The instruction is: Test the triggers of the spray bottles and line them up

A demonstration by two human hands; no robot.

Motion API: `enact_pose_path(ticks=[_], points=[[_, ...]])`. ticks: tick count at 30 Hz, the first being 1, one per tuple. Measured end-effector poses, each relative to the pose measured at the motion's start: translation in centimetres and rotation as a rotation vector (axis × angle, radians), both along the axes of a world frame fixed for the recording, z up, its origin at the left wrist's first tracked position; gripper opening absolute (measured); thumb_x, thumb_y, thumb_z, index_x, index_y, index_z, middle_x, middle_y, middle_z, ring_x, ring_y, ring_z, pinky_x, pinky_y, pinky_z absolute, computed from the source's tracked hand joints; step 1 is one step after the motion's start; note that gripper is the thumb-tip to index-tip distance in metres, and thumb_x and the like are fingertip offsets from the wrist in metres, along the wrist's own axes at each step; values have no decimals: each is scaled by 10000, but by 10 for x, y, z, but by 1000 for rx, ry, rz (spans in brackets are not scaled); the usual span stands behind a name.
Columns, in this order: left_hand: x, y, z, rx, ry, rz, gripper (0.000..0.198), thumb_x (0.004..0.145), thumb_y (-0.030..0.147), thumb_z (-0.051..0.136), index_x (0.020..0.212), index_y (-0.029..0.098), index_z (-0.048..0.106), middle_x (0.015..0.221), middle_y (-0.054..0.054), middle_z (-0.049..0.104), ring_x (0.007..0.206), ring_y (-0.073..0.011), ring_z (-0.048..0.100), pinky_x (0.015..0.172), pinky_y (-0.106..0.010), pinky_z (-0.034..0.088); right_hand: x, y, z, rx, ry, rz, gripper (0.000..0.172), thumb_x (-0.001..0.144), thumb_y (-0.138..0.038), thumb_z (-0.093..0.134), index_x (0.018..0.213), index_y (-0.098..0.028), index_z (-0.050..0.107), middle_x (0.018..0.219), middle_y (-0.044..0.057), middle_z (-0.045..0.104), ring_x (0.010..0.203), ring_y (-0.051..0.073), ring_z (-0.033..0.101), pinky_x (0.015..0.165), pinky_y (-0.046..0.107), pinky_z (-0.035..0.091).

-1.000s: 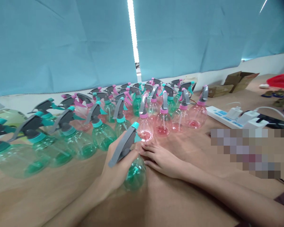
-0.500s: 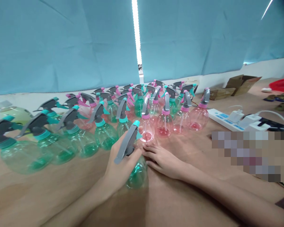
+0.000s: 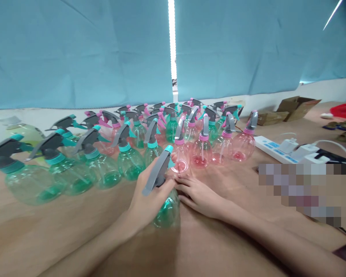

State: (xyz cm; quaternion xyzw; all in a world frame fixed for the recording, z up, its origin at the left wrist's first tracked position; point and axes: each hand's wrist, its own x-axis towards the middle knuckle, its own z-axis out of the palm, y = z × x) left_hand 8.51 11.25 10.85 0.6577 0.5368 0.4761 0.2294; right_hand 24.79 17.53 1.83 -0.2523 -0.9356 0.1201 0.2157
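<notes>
My left hand [image 3: 150, 198] is wrapped tight around the neck of a green spray bottle [image 3: 167, 215]. The bottle is right in front of me, on the near side of the brown table [image 3: 219, 250]. Its gray trigger top [image 3: 158, 171] pokes up out of my grip, and its blue-green tip points away from me.

My right hand [image 3: 200, 196] lies low over the table, just to the right of the bottle. It is not closed around anything. Its fingers are stretched out toward the bottle, a little bit apart. They come very close to my left hand, but I cannot tell if they touch it or the bottle.

Lots of other spray bottles stand past my hands. A row of green bottles [image 3: 103, 169] goes off to the left, and a row of pink bottles [image 3: 202, 154] goes off to the right. More of both colors are crowded behind.

On the right is a white power strip [image 3: 269, 148] with white plugs [image 3: 305, 152] in it. Behind that sits an open cardboard box [image 3: 298, 107]. A big blue cloth [image 3: 103, 50] hangs at the back.
</notes>
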Motion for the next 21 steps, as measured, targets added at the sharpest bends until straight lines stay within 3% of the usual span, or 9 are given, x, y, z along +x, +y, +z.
enact_pose_path(ticks=[7, 16, 21], points=[[-2, 2, -3, -19, 0, 4, 83, 743, 159, 519, 791, 218, 485, 652, 63, 408, 583, -105, 387, 543, -227, 340, 0, 1, -2, 21, -13, -9, 368, 991, -327, 445, 1256, -124, 598, 1351, 169, 560, 1305, 281, 464, 1072, 471, 397], [-4, 1, 5, 1, 31, -85, 171, 752, 186, 497, 911, 215, 553, 674, 53, 458, 582, -119, 415, 559, -253, 352, 0, 1, 1, 7, -5, 5, 382, 984, -328, 457, 1276, -121, 591, 1353, 173, 561, 1298, 278, 477, 1084, 468, 387], [-5, 1, 3, -26, -14, -119, 63, 741, 203, 519, 798, 219, 497, 672, 48, 437, 651, -139, 482, 598, -261, 375, 0, 1, 0, 12, -5, 12, 371, 991, -323, 444, 1257, -119, 602, 1370, 164, 547, 1324, 267, 450, 1110, 445, 359]])
